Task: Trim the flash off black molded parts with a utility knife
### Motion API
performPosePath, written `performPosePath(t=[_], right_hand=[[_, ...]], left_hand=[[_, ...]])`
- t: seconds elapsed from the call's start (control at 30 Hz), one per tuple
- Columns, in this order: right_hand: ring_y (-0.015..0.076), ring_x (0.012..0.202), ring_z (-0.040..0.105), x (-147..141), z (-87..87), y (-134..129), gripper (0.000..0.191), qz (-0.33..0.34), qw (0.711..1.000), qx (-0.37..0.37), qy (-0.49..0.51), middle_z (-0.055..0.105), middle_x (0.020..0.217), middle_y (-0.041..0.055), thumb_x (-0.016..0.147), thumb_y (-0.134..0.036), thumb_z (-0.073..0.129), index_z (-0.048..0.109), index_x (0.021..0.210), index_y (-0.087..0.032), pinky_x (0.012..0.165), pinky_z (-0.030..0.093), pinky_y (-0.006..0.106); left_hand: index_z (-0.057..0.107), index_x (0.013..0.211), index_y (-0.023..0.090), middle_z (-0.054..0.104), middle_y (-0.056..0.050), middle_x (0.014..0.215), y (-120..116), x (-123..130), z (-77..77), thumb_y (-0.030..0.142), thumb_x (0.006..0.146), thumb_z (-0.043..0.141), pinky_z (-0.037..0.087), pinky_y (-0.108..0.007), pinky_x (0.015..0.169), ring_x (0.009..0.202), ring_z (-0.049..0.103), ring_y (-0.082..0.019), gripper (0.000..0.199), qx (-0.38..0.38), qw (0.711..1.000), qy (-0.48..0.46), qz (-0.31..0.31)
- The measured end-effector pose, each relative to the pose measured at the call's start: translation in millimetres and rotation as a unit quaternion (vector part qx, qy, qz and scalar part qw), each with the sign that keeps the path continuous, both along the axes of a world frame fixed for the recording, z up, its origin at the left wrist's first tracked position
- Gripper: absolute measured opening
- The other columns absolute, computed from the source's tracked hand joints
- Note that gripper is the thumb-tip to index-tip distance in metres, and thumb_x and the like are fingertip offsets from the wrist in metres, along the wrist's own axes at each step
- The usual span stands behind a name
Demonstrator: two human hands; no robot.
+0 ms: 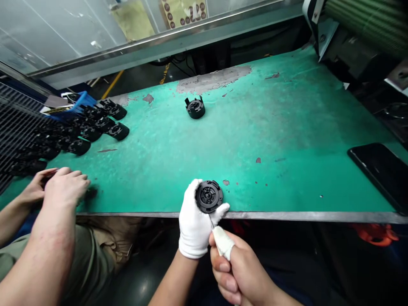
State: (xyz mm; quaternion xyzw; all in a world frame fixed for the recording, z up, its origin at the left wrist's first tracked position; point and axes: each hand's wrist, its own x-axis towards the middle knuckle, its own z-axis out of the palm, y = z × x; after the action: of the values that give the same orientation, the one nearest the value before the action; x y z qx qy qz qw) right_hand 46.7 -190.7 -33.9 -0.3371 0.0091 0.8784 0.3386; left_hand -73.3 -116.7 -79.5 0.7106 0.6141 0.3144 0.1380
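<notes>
My left hand (194, 225), in a white glove, grips a round black plastic part (209, 196) just above the table's front edge. The part's ribbed face, with concentric rings, is turned up toward me. My right hand (234, 263) is bare apart from a white covering near the thumb, which may be a finger wrap or the tool's handle. Its fingers are closed around a thin-bladed tool (211, 222). The narrow metal blade points up at the lower rim of the part; whether it touches is hard to tell. Most of the handle is hidden in my fist.
A black cylindrical part with upright tabs (195, 108) stands on the green table (287, 119). Several similar parts (79, 144) crowd the left, beside a blue bin (73, 106). A co-worker's hands (63, 187) work at left. A phone (382, 174) lies right, below conveyor machinery (366, 25).
</notes>
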Motion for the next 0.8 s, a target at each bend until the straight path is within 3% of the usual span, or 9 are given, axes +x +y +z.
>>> performPosePath(t=[0.17, 0.33, 0.47, 0.57, 0.67, 0.73, 0.8], right_hand=[[0.0025, 0.034, 0.022, -12.8, -4.9, -7.1, 0.047, -0.054, 0.998, 0.002, 0.025, 0.042, 0.056, -0.0114, 0.086, -0.066, 0.066, 0.05, 0.092, -0.022, 0.029, 0.018, 0.014], [0.0027, 0.034, 0.019, 2.4, 7.4, -3.5, 0.053, -0.14, 0.981, 0.132, 0.032, 0.029, 0.045, -0.0125, 0.088, -0.072, 0.06, 0.044, 0.076, -0.023, 0.034, 0.025, 0.013], [0.0043, 0.037, 0.02, 35.9, 16.5, 18.0, 0.044, -0.188, 0.965, 0.146, -0.11, 0.038, 0.056, -0.0091, 0.096, -0.065, 0.05, 0.048, 0.083, -0.024, 0.033, 0.022, 0.015], [0.0055, 0.042, 0.03, 64.3, 10.5, 30.6, 0.038, -0.182, 0.935, 0.174, -0.25, 0.045, 0.063, -0.0066, 0.096, -0.061, 0.054, 0.052, 0.089, -0.024, 0.037, 0.026, 0.017], [0.0083, 0.047, 0.039, 92.8, 0.0, 42.1, 0.038, -0.073, 0.87, 0.249, -0.419, 0.054, 0.07, -0.0035, 0.096, -0.058, 0.055, 0.061, 0.113, -0.024, 0.043, 0.035, 0.02], [0.0157, 0.064, 0.057, 107.2, -3.4, 55.0, 0.045, 0.039, 0.787, 0.338, -0.514, 0.065, 0.081, 0.0038, 0.098, -0.057, 0.052, 0.066, 0.122, -0.022, 0.058, 0.05, 0.028], [0.0256, 0.094, 0.066, 113.5, -2.9, 72.9, 0.044, 0.141, 0.69, 0.436, -0.56, 0.071, 0.102, 0.0109, 0.101, -0.052, 0.046, 0.07, 0.125, -0.023, 0.084, 0.055, 0.04]], left_hand=[[0.041, 0.142, 0.018, 0.058, -0.015, 0.134, -0.7, 3.1, -3.8, 0.056, 0.07, 0.084, 0.049, -0.052, 0.111, 0.125, 0.06, -0.032, 0.092, 0.013, 1.0, -0.004, 0.016], [0.044, 0.14, 0.016, 0.059, -0.019, 0.134, -4.1, 9.0, -4.5, 0.054, 0.074, 0.081, 0.049, -0.056, 0.111, 0.129, 0.058, -0.035, 0.085, 0.038, 0.999, 0.011, 0.017], [0.035, 0.15, 0.016, 0.053, -0.021, 0.145, -1.2, 1.4, 9.3, 0.041, 0.082, 0.074, 0.046, -0.056, 0.115, 0.137, 0.053, -0.034, 0.082, -0.003, 0.999, -0.047, 0.005], [0.025, 0.158, 0.021, 0.041, -0.017, 0.159, 9.3, -25.2, 28.1, 0.032, 0.088, 0.067, 0.041, -0.053, 0.119, 0.145, 0.043, -0.032, 0.082, -0.07, 0.992, -0.05, -0.093], [0.027, 0.159, 0.027, 0.033, -0.01, 0.164, 22.6, -57.0, 38.4, 0.028, 0.095, 0.058, 0.031, -0.05, 0.125, 0.151, 0.033, -0.028, 0.072, -0.081, 0.985, -0.074, -0.131], [0.03, 0.157, 0.027, 0.033, -0.009, 0.164, 27.6, -69.0, 37.8, 0.03, 0.097, 0.055, 0.03, -0.048, 0.126, 0.151, 0.033, -0.026, 0.065, -0.073, 0.983, -0.137, -0.096], [0.029, 0.157, 0.027, 0.033, -0.01, 0.164, 28.1, -69.5, 34.0, 0.037, 0.095, 0.061, 0.033, -0.048, 0.124, 0.151, 0.034, -0.027, 0.071, -0.069, 0.978, -0.188, -0.061]])
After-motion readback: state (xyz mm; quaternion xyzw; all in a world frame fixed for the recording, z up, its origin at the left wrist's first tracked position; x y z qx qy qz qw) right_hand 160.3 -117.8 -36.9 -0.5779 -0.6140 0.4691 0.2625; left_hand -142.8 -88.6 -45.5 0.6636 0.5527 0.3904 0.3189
